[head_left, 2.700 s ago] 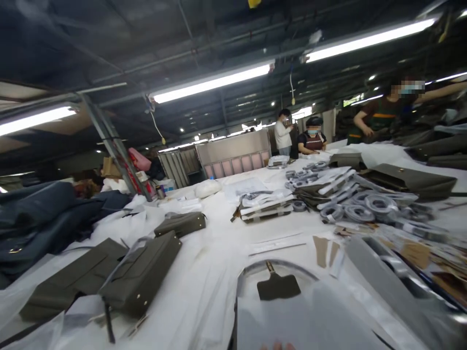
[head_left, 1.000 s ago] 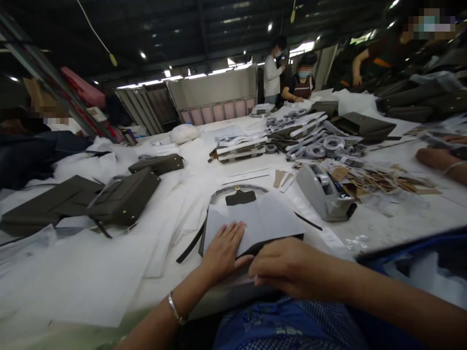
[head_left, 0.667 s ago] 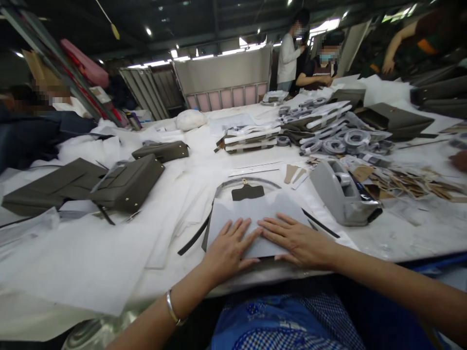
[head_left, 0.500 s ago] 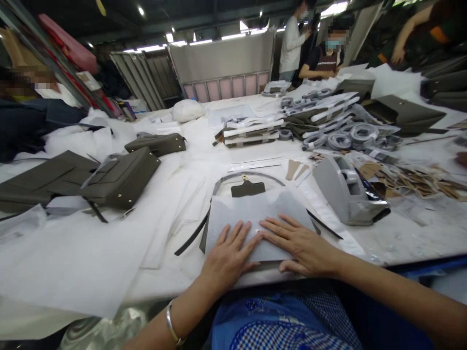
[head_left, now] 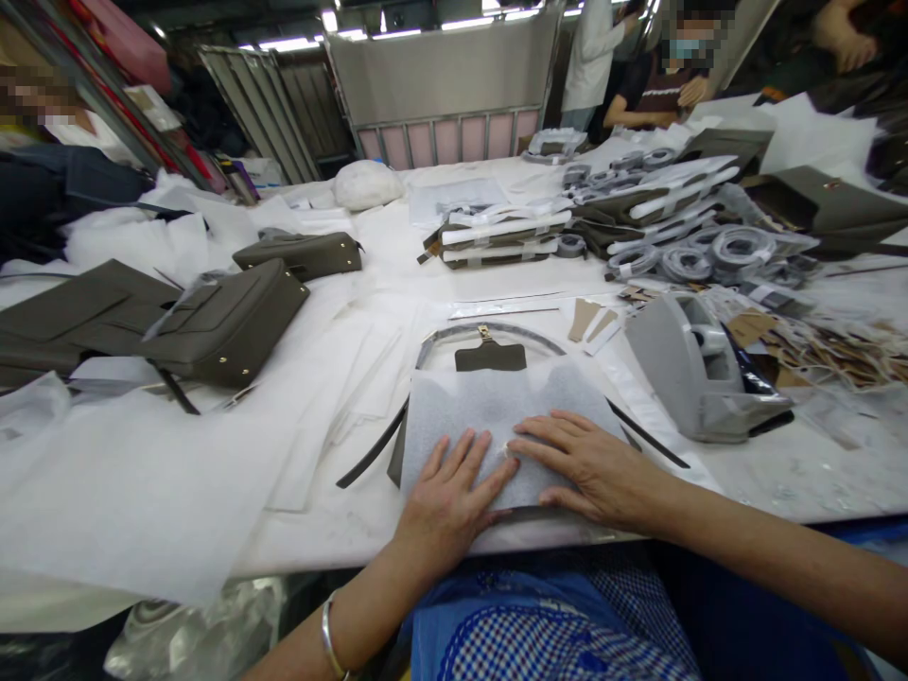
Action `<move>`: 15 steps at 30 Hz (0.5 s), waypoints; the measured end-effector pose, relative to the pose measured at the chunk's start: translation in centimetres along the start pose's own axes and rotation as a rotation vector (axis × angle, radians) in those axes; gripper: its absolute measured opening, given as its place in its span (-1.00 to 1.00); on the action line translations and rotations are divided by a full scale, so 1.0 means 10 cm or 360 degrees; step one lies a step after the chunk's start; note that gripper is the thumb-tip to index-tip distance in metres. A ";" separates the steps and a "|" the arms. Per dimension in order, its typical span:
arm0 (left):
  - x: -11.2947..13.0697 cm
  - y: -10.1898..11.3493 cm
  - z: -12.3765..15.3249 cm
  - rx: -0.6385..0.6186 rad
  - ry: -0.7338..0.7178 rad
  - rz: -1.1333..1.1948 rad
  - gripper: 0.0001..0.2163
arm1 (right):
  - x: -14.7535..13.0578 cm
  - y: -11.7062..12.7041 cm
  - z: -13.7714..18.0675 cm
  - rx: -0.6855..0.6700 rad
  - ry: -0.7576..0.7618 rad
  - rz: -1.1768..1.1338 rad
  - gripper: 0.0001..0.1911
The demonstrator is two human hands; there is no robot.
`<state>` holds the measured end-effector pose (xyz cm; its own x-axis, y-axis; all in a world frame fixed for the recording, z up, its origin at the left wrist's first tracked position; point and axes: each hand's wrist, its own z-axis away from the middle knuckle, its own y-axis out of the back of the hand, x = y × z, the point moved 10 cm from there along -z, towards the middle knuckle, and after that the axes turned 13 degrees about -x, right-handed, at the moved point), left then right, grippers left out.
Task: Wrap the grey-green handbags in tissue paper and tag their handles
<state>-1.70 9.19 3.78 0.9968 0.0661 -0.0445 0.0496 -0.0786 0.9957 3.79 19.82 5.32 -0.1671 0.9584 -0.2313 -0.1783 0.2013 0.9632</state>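
A pale grey-white sheet of wrapping paper [head_left: 454, 407] lies over a dark olive handbag [head_left: 398, 462], most of which it hides. My left hand [head_left: 446, 492] rests flat on the sheet's left half, fingers spread. On the right half lies my right hand [head_left: 592, 468], its fingers stretched inward toward the left one. A small white spot shows on the paper between my fingertips. Beyond the sheet's far edge, the bag's dark flap tab [head_left: 491, 357] with a gold clasp sticks out. A handle [head_left: 521, 331] in clear wrap arches behind it, and dark straps reach out at both sides.
Olive bags [head_left: 234, 322] sit at the left beside loose white paper [head_left: 128, 492]. A grey tape dispenser [head_left: 691, 369] stands at the right, near brown tags [head_left: 837, 340]. Wrapped coiled straps [head_left: 742, 246] and stacked bag parts [head_left: 500, 236] lie farther back. A co-worker [head_left: 656, 90] is across the table.
The camera view has tipped slightly downward. My right hand has shifted a little on the sheet, its fingers now slightly more bent. The left hand stays in nearly the same place.
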 end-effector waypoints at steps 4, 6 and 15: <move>0.00 -0.01 0.00 -0.0031 -0.0011 0.0000 -0.47 | -0.01 -0.02 0.00 -0.0037 0.0023 0.0031 -0.42; 0.00 -0.02 0.00 -0.0033 -0.0018 0.0005 -0.46 | -0.02 -0.03 0.01 -0.0041 0.0033 0.0036 -0.42; -0.03 -0.03 -0.02 -0.0132 -0.0013 0.0026 -0.43 | -0.02 -0.06 0.02 -0.0068 0.0070 0.0086 -0.33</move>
<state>-2.04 9.41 3.56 0.9980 0.0571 -0.0285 0.0283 0.0031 0.9996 4.10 19.54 4.84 -0.2196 0.9577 -0.1859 -0.2090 0.1399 0.9679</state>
